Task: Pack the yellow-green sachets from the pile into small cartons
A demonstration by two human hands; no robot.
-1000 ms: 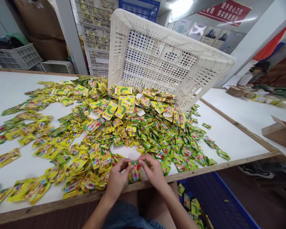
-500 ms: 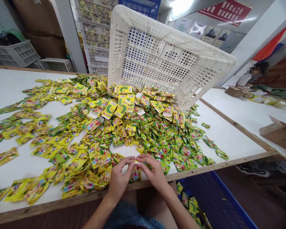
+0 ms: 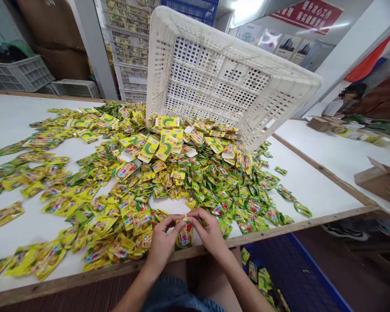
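At the table's front edge, a small yellow and green printed carton [image 3: 184, 236] is held between my two hands. My left hand [image 3: 165, 240] pinches its top end from the left, thumb and forefinger together. From the other side my right hand [image 3: 208, 232] grips the same end, its fingertips meeting the left ones. A bit of white shows at the carton's top; the fingers cover the rest of that end. Yellow sachets [image 3: 143, 223] lie close by my left hand, and green sachets [image 3: 219, 208] are heaped beyond my right hand.
A large white plastic crate [image 3: 234, 82] lies tipped on the table, flattened-looking yellow cartons [image 3: 169, 141] spilling from its mouth. Below the table edge at right stands a blue crate [image 3: 299, 268] with several packets. Cardboard boxes [image 3: 380, 180] and another person [image 3: 351, 97] are at the right.
Both hands have parted slightly at the thumbs, so more of the carton's front shows between them. The pile and the white crate stay as they were.
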